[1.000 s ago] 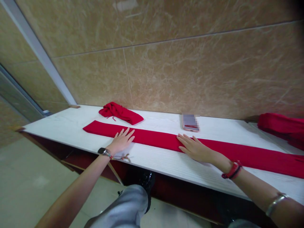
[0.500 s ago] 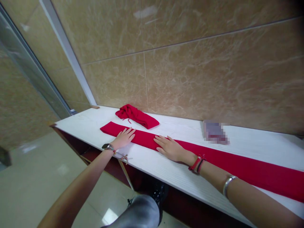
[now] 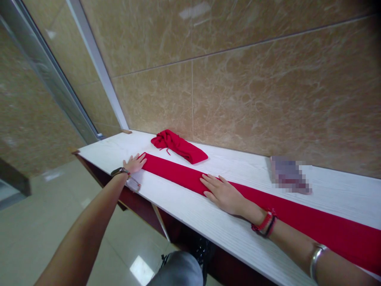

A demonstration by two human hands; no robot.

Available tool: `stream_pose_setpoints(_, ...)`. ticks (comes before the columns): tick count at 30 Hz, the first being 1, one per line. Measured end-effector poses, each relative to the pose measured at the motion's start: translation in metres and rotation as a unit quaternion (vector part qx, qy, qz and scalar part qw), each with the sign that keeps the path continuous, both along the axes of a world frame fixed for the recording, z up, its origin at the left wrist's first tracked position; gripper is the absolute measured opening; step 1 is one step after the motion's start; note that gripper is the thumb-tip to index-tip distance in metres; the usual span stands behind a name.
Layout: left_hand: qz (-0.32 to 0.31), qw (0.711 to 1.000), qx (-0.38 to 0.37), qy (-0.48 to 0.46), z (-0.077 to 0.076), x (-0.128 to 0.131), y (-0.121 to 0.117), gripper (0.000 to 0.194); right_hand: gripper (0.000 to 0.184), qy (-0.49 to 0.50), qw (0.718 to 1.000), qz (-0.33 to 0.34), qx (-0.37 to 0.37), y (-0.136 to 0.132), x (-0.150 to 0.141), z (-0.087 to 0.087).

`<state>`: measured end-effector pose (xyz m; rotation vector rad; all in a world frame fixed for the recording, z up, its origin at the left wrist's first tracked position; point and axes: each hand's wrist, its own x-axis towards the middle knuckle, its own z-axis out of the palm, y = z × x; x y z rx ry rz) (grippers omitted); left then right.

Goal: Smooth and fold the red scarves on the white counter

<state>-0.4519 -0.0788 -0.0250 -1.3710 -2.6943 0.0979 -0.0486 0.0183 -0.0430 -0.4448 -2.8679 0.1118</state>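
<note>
A long red cloth strip [image 3: 178, 174] lies flat along the white shelf [image 3: 208, 222], running from the left toward the right edge of view. My left hand [image 3: 134, 163] rests at the strip's left end, fingers stretched out and touching the cloth edge. Farther right, my right hand [image 3: 222, 193] lies flat and open on the strip, pressing it down. A second red cloth, folded into a small bundle [image 3: 177, 145], sits behind the strip near the wall.
A blurred phone-sized object [image 3: 288, 175] lies on the shelf by the tan tiled wall [image 3: 238, 87]. A metal frame [image 3: 98, 67] runs down at the left. Below the shelf are a tiled floor [image 3: 44, 214] and my grey trouser leg [image 3: 178, 272].
My left hand has slid leftward along the strip to its end. My right hand has also moved left along the cloth. The view has shifted, so the shelf's right part is out of view.
</note>
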Motion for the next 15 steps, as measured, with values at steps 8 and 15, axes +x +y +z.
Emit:
stream_pose_setpoints(8,-0.059,0.996,0.046,0.046,0.005,0.071,0.02,0.051,0.05,-0.014,1.0,-0.003,0.005,0.0,0.0,0.001)
stream_pose_setpoints(15,-0.161,0.984,-0.019,-0.078,-0.007,0.114,0.029,0.051,0.048,-0.002,0.999,0.001,0.032,-0.005,0.0,0.004)
